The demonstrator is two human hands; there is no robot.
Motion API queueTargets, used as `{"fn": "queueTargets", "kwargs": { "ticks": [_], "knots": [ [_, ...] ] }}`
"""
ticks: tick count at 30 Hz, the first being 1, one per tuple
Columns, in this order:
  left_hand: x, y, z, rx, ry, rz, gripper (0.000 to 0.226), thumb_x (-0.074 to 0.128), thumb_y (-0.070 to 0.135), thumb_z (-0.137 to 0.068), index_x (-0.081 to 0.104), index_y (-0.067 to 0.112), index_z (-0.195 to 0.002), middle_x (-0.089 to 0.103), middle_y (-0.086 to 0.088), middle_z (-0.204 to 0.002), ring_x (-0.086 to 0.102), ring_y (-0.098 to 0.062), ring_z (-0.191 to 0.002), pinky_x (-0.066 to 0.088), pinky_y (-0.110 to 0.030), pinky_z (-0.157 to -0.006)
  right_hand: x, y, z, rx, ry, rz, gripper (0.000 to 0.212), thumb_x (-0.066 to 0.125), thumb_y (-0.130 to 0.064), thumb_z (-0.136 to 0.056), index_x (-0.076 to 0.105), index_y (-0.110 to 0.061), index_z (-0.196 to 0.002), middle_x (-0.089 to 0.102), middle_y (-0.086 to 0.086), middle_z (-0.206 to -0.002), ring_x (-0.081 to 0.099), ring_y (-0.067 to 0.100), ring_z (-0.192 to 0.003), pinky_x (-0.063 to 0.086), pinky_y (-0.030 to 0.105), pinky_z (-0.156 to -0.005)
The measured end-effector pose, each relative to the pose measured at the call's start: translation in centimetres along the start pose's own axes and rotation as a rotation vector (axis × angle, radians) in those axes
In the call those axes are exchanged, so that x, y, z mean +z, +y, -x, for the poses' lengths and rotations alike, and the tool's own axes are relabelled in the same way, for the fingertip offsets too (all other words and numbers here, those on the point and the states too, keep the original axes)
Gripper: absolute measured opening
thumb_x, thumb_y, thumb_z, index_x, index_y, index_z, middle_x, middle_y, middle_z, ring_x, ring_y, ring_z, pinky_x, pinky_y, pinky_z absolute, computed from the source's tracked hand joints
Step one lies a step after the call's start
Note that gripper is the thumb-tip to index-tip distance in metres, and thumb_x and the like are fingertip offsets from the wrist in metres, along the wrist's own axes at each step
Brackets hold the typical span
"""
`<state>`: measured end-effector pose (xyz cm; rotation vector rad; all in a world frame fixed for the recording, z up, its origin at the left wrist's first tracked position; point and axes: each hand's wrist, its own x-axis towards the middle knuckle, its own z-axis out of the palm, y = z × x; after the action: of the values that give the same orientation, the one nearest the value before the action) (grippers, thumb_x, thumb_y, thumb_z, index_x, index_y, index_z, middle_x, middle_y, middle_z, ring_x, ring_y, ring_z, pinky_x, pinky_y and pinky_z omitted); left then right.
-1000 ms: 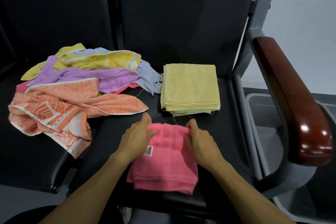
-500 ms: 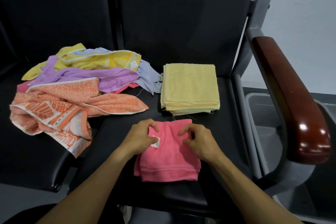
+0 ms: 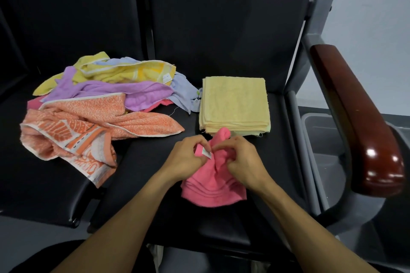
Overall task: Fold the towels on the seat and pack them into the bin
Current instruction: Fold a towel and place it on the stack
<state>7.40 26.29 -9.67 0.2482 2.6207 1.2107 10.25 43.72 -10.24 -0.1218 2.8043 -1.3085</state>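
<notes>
A pink towel (image 3: 214,186) lies bunched on the black seat (image 3: 155,188), its top edge lifted. My left hand (image 3: 188,158) pinches it by the white label, and my right hand (image 3: 241,159) grips the fabric just beside it. Behind them a folded pale-yellow towel (image 3: 235,104) lies flat on the seat. A loose pile sits on the left seat: an orange patterned towel (image 3: 88,126), a purple one (image 3: 124,95), a yellow one (image 3: 124,71) and a light-blue one (image 3: 184,93). The grey bin (image 3: 321,133) stands on the floor to the right, partly hidden by the armrest.
A dark-red wooden armrest (image 3: 359,122) on a grey metal frame (image 3: 315,35) stands between the seat and the bin. The black seat backs (image 3: 221,24) rise behind the towels.
Both hands have moved closer together and lifted the pink towel's far edge, so the flat folded towel is now bunched into a peak between them.
</notes>
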Motion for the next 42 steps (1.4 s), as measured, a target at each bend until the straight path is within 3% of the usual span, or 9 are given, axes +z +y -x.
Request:
{"fn": "queueTargets", "kwargs": {
  "ticks": [5,8,13,16,21,27,31,37,42],
  "knots": [
    [-0.3,1.7,-0.1,0.104,0.278,0.174,0.025,0.062,-0.002,-0.083,0.067,0.022,-0.085,0.07,0.016,-0.096,0.06,0.013,-0.08,0.04,-0.008,-0.07,-1.4,-0.9,-0.2,0.005,0.241,-0.199,0.053,0.051,0.014,-0.071,0.077,-0.024,-0.097,0.062,-0.003,-0.1,0.055,-0.003,-0.089,0.044,0.009,-0.072],
    [-1.1,3.2,-0.7,0.196,0.352,0.201,0.021,0.064,-0.002,-0.09,0.066,0.019,-0.09,0.068,0.016,-0.093,0.056,0.012,-0.063,0.04,-0.006,-0.058,-2.8,-0.6,-1.2,-0.016,0.337,-0.362,0.059,0.048,0.022,-0.072,0.075,-0.026,-0.094,0.063,-0.003,-0.105,0.058,0.001,-0.095,0.047,0.013,-0.077],
    [-3.2,5.0,-7.1,0.292,0.433,0.202,0.019,0.064,0.008,-0.092,0.061,0.022,-0.106,0.064,0.016,-0.104,0.06,0.003,-0.086,0.043,-0.007,-0.075,-6.4,1.0,-8.0,-0.004,0.525,-0.341,0.059,0.047,0.014,-0.076,0.075,-0.03,-0.104,0.062,-0.005,-0.119,0.063,0.016,-0.093,0.052,0.028,-0.076],
    [-2.4,3.5,-11.0,0.135,0.21,0.02,0.039,0.063,0.017,-0.093,0.051,0.024,-0.129,0.051,0.002,-0.13,0.055,-0.011,-0.112,0.046,-0.026,-0.096,-7.6,3.1,-11.6,0.115,0.426,-0.006,0.043,0.054,-0.002,-0.084,0.071,-0.025,-0.117,0.056,0.006,-0.129,0.06,0.023,-0.108,0.051,0.035,-0.094],
    [-0.4,2.2,-14.2,0.22,0.253,-0.221,0.041,0.054,0.017,-0.099,0.048,0.018,-0.139,0.03,-0.003,-0.154,0.028,-0.019,-0.141,0.03,-0.035,-0.114,-6.4,3.2,-13.5,0.015,0.312,0.451,0.04,0.046,-0.037,-0.101,0.052,-0.025,-0.139,0.029,0.007,-0.155,0.022,0.027,-0.145,0.025,0.058,-0.113],
    [3.4,0.3,-17.2,0.201,0.134,-0.329,0.056,0.028,0.038,-0.109,0.009,0.03,-0.161,-0.014,0.002,-0.168,-0.012,-0.015,-0.155,0.006,-0.047,-0.127,-3.7,6.7,-14.7,0.05,0.178,0.492,0.056,0.022,-0.05,-0.106,0.013,-0.033,-0.159,-0.006,-0.005,-0.168,-0.012,0.014,-0.154,0.014,0.059,-0.119],
    [4.7,-0.6,-18.0,0.192,0.17,-0.369,0.057,0.025,0.039,-0.109,0.005,0.029,-0.162,-0.018,0.003,-0.168,-0.015,-0.018,-0.154,0.003,-0.046,-0.127,-2.8,8.0,-14.8,0.024,0.268,0.463,0.055,0.023,-0.05,-0.106,0.019,-0.034,-0.158,0.0,-0.008,-0.168,-0.008,0.011,-0.154,0.02,0.056,-0.117],
    [2.7,1.0,-17.3,0.11,0.003,-0.429,0.062,0.029,0.039,-0.108,-0.002,0.031,-0.161,-0.024,0.003,-0.166,-0.014,-0.027,-0.155,-0.001,-0.056,-0.124,-4.4,6.3,-15.3,0.11,0.135,0.509,0.051,0.025,-0.043,-0.107,0.024,-0.032,-0.157,0.006,-0.002,-0.168,-0.001,0.019,-0.154,0.011,0.068,-0.116],
    [0.1,-1.5,-8.3,0.135,0.212,-0.372,0.057,0.052,0.03,-0.1,0.031,0.024,-0.152,0.016,-0.005,-0.164,0.013,-0.026,-0.151,0.016,-0.046,-0.123,-3.3,0.1,-12.1,-0.263,0.488,0.47,0.032,0.055,-0.015,-0.094,0.06,-0.015,-0.125,0.05,0.011,-0.133,0.044,0.03,-0.122,0.035,0.048,-0.103]
  ]
}}
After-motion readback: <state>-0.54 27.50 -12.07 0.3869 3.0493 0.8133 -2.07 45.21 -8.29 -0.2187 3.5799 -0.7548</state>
